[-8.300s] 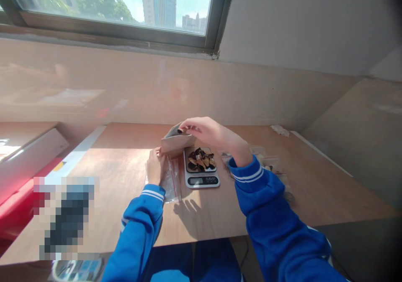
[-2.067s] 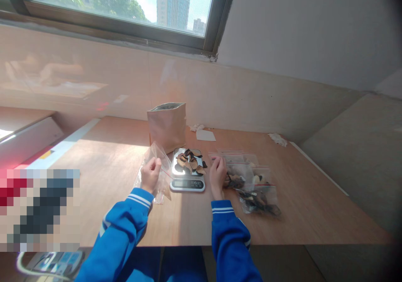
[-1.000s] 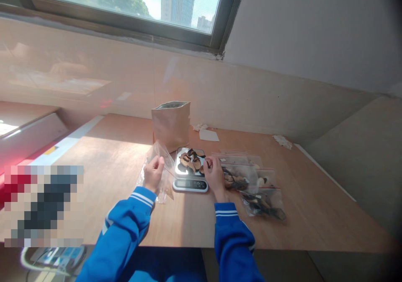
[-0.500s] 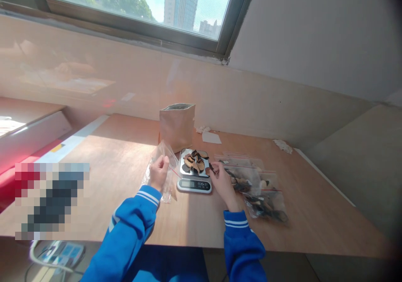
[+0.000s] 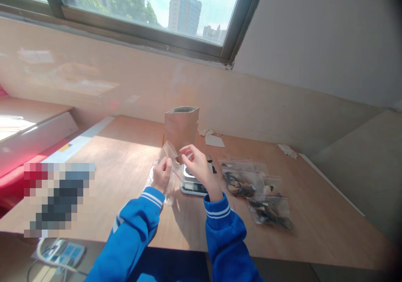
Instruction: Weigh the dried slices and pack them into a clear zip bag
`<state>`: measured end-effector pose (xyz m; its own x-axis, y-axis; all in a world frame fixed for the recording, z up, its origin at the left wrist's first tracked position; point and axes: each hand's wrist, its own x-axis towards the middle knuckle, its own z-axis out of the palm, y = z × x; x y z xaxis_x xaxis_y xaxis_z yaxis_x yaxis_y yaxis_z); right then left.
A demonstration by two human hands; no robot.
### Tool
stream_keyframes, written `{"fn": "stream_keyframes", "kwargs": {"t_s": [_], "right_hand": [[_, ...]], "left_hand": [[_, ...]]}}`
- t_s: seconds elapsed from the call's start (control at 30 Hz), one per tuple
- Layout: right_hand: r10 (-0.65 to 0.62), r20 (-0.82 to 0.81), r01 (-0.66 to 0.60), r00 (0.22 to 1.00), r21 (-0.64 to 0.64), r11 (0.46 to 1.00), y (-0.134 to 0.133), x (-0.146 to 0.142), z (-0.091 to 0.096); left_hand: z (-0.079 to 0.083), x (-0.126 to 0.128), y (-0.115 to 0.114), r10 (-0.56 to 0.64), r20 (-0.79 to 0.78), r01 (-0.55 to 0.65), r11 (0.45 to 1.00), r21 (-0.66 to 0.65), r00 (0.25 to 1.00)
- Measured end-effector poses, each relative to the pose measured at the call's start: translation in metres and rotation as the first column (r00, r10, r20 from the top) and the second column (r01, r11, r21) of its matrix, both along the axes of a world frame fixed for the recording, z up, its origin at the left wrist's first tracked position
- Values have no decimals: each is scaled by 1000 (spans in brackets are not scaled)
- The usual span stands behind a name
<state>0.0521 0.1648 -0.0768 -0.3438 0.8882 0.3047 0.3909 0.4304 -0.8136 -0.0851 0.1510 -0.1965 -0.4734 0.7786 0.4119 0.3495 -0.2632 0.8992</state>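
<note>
My left hand [image 5: 162, 174] is closed on the edge of a clear zip bag [image 5: 169, 150], left of the scale. Over the scale, my right hand [image 5: 197, 164] pinches a brown dried slice [image 5: 179, 158] close to the bag's mouth. The digital kitchen scale [image 5: 192, 188] lies under my right hand, which hides most of its metal plate. Dark-edged dried slices [image 5: 214, 169] show at the plate's right side; the others are covered by my hand.
Behind the scale stands an open brown paper pouch [image 5: 181, 125]. Filled zip bags [image 5: 240, 183] lie to the right, one [image 5: 271, 213] nearer me. A white paper piece [image 5: 215, 141] and crumpled tissue [image 5: 287, 151] rest near the wall. A blurred dark patch [image 5: 63, 202] is at left.
My right hand has moved left from the scale's right edge across its plate to the bag, with a slice between its fingers. My left hand keeps hold of the bag.
</note>
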Motion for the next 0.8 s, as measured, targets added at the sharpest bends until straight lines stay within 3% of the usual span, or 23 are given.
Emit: {"fn": "stream_keyframes", "kwargs": {"t_s": [0.13, 0.37, 0.47, 0.53, 0.63, 0.7, 0.8], "right_hand": [[-5, -12, 5, 1000, -44, 999, -7, 6, -8], [-41, 156, 33, 987, 57, 998, -10, -6, -13], [-38, 134, 20, 990, 134, 991, -8, -2, -17], [-175, 102, 152, 979, 203, 967, -6, 7, -26], [-425, 186, 358, 886, 308, 882, -3, 20, -54], [-530, 294, 425, 795, 353, 833, -2, 23, -77], [-601, 393, 451, 696, 411, 792, 0, 21, -106]], "left_hand": [[2, 3, 0, -26, 17, 26, 1000, 17, 1000], [6, 5, -6, -52, -5, 52, 998, 43, 999], [6, 3, -9, 24, 15, -25, 995, 92, 1000], [6, 2, -10, 94, 62, -102, 987, 127, 994], [5, 1, -10, 149, 114, -166, 973, 160, 982], [4, 2, -11, 128, 25, -130, 973, 190, 991], [3, 4, -13, 23, -219, 31, 970, 242, 975]]}}
